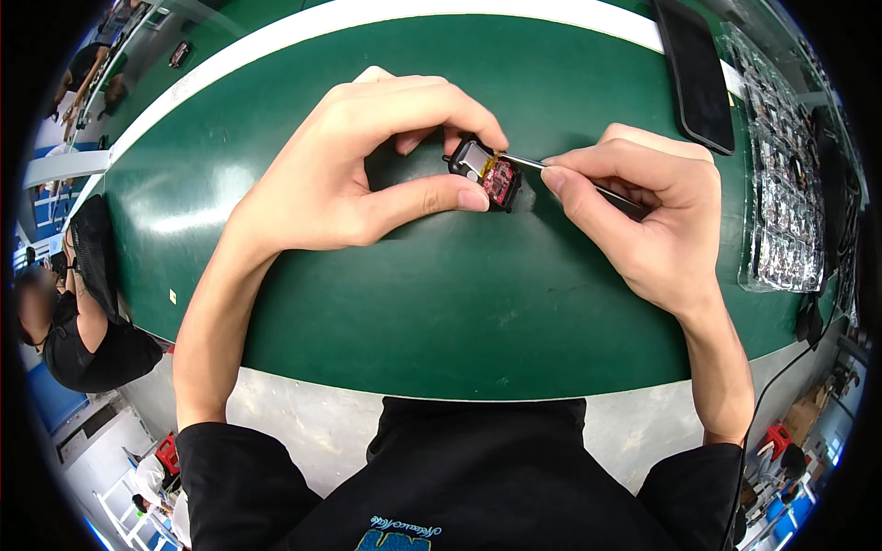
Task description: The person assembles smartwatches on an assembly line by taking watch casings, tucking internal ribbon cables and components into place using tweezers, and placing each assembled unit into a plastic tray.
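Grips a small, open, black-cased electronic device (487, 174) in the left hand (344, 161), with the thumb against its lower left edge and the forefinger curled over to its upper right edge. Holds it near the middle of the dark green tabletop (459, 303), open side facing up toward the head; cannot tell whether resting or raised. Shows a red circuit board (502, 183) inside, beside a silver rectangular component (475, 157) and a yellowish strip (489, 169). Pinches a slim metal tool (525, 163) between thumb and forefinger of the right hand (657, 207). Aims its tip leftward at the device's upper right edge; too small to tell whether touching. Has a black smartphone (696, 78) beyond the right hand, near clear plastic trays (785, 174) at far right.
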The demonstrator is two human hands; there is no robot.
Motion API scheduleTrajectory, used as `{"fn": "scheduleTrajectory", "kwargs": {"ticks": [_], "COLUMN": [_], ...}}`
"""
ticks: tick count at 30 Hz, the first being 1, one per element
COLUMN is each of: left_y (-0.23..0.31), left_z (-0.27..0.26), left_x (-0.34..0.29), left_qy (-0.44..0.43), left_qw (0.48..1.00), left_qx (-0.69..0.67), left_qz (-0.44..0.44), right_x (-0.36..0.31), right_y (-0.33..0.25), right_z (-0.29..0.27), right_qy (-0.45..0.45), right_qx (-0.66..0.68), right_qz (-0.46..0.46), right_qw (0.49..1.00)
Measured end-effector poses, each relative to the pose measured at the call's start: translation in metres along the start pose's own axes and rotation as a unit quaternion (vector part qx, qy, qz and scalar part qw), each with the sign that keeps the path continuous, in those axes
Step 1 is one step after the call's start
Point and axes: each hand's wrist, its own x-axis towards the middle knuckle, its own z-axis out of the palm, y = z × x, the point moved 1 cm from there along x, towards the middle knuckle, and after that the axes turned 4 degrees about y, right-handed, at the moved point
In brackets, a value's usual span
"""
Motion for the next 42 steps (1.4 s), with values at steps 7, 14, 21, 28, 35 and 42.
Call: {"fn": "scheduleTrajectory", "kwargs": {"ticks": [7,14,21,28,35,42], "left_y": [0.0015,0.003,0.0029,0.0041,0.0023,0.0032], "left_z": [0.0009,-0.0015,-0.0001,-0.0023,-0.0015,-0.0015], "left_x": [0.0011,0.0015,0.0006,0.0003,0.0006,0.0012], "left_qy": [-0.011,-0.017,-0.014,-0.021,-0.018,-0.019], "left_qw": [0.999,0.999,1.0,0.999,1.0,0.999], "left_qx": [0.025,0.03,0.025,0.03,0.019,0.03], "left_qz": [0.018,0.01,0.007,-0.003,-0.001,0.009], "right_x": [-0.0005,-0.0025,-0.0019,-0.0035,-0.0032,-0.0064], "right_y": [0.0025,0.0032,0.0048,0.0063,0.0052,0.005], "right_z": [-0.0008,-0.0003,0.0008,0.0047,0.0023,0.0034], "right_qy": [-0.004,0.0,0.0,0.022,0.025,0.023], "right_qx": [-0.006,0.019,0.01,0.011,0.002,0.006], "right_qz": [-0.019,-0.005,-0.028,-0.055,-0.059,-0.058], "right_qw": [1.0,1.0,1.0,0.998,0.998,0.998]}}
